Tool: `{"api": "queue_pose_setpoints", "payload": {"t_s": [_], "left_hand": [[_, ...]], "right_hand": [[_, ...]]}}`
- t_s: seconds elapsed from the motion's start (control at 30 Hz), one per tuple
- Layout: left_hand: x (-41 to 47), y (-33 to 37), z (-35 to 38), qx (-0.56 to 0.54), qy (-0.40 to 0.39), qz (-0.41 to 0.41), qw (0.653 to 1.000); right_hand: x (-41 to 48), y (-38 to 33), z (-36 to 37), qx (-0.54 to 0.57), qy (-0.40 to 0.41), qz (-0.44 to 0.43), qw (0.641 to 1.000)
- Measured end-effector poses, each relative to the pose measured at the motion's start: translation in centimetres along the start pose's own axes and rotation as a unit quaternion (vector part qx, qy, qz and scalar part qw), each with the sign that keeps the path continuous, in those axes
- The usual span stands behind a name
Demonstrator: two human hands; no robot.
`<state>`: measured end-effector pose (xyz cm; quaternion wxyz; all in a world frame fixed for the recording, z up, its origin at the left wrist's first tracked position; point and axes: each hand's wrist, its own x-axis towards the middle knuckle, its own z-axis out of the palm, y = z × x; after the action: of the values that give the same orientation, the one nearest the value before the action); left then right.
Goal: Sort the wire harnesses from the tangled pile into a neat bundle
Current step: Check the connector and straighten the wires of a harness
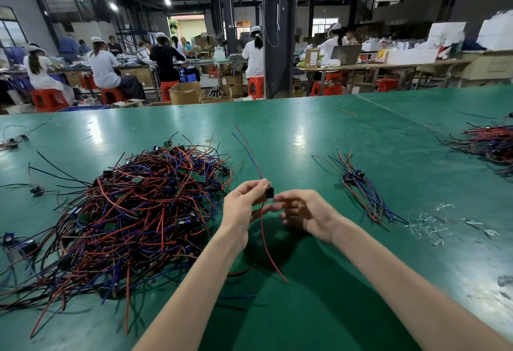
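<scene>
Two bare forearms reach in over the green tabletop (pixel 319 139). The left hand (pixel 243 207) pinches a single wire harness (pixel 269 192) by its small dark component, fingers curled round it. A red lead hangs down toward the tabletop, while a blue and a red lead rise above the fist. The right hand (pixel 304 211) sits just beside the component with its fingers loosely spread and blurred, gripping nothing; I cannot tell whether a fingertip touches it. Left of the hands spreads the tangled pile (pixel 133 211) of red, blue and black wires. To the right, apart from the hands, lies the neat bundle (pixel 361 192), with clear plastic scraps (pixel 427 225) beyond it. A second heap of wires (pixel 491 142) rests at the far right edge. Past the tabletop, workers (pixel 105 67) sit on red stools (pixel 47 99).
</scene>
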<state>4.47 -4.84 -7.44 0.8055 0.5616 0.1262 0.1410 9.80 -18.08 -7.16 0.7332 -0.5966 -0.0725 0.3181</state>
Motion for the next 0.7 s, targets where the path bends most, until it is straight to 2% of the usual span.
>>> {"api": "queue_pose_setpoints", "payload": {"t_s": [0.1, 0.3, 0.57, 0.7], "left_hand": [[0.0, 0.0, -0.1, 0.006, 0.030, 0.008, 1.000], [-0.2, -0.1, 0.2, 0.006, 0.026, 0.008, 1.000], [0.0, -0.3, -0.1, 0.047, -0.045, 0.020, 0.998], [0.2, -0.7, -0.4, 0.059, -0.054, 0.034, 0.996]], "right_hand": [[-0.5, 0.7, 1.3, -0.078, -0.055, -0.015, 0.995], [-0.7, 1.7, 2.3, -0.078, -0.023, -0.095, 0.992], [-0.4, 1.6, 2.0, -0.060, 0.025, -0.122, 0.990], [-0.2, 1.6, 1.7, -0.107, 0.040, -0.128, 0.985]]}}
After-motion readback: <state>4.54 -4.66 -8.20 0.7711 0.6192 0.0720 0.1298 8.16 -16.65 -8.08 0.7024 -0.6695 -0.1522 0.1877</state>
